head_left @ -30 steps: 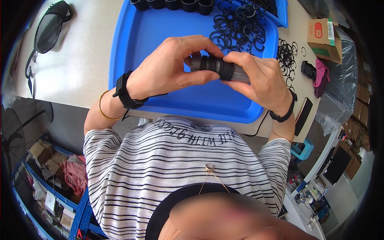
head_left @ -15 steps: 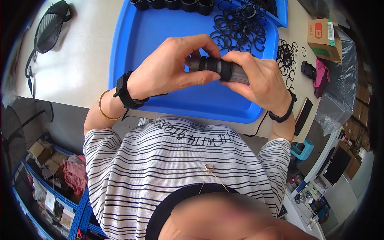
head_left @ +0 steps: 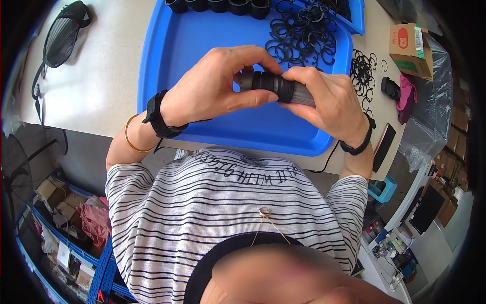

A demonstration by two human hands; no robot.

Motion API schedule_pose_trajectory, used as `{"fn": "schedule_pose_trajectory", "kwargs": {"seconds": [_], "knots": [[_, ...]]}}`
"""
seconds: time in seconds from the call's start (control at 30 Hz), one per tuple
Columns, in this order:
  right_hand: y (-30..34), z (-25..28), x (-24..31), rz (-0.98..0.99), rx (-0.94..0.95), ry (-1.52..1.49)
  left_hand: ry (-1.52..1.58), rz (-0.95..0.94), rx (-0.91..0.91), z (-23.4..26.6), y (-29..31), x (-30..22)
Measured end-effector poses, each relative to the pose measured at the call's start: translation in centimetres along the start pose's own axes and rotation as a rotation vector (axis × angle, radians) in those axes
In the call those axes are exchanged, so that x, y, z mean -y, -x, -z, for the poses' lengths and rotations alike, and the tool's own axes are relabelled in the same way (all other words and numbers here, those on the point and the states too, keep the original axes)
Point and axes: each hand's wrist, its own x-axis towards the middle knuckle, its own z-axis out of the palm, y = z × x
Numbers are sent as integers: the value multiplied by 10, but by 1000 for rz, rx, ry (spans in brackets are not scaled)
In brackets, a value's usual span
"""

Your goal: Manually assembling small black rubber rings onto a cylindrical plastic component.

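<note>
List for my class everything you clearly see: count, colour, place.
Table: one, cream, top
Tray: one, blue, on table
Short tubes: five, black, tray's far edge
Split rings: many, black, tray and table
Bin: one, blue, tray's corner
Cylindrical part: one, grey-black, above tray
Mesh item: one, black, table's left
Cardboard box: one, brown, table's right
Cloth: one, magenta, below box
Flat slab: one, black, table's right
Rack: one, blue, lower left
Shirt: one, black-and-white, torso
Wristbands: two, black, wrists
Left hand: one, part's left end
Right hand: one, part's right end
</note>
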Motion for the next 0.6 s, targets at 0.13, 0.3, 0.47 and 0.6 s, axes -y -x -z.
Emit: {"fn": "schedule_pose_trajectory", "kwargs": {"seconds": [0.13,0.3,0.47,0.6], "knots": [[0,0,0,-11,9,4,17,7,5,1,0,1],[1,0,2,6,-1,3,18,11,-5,-1,0,-2],[0,-1,2,4,7,6,-5,48,10,-1,-1,-4],[0,-2,2,-4,6,0,5,66,8,-1,-1,-3]]}}
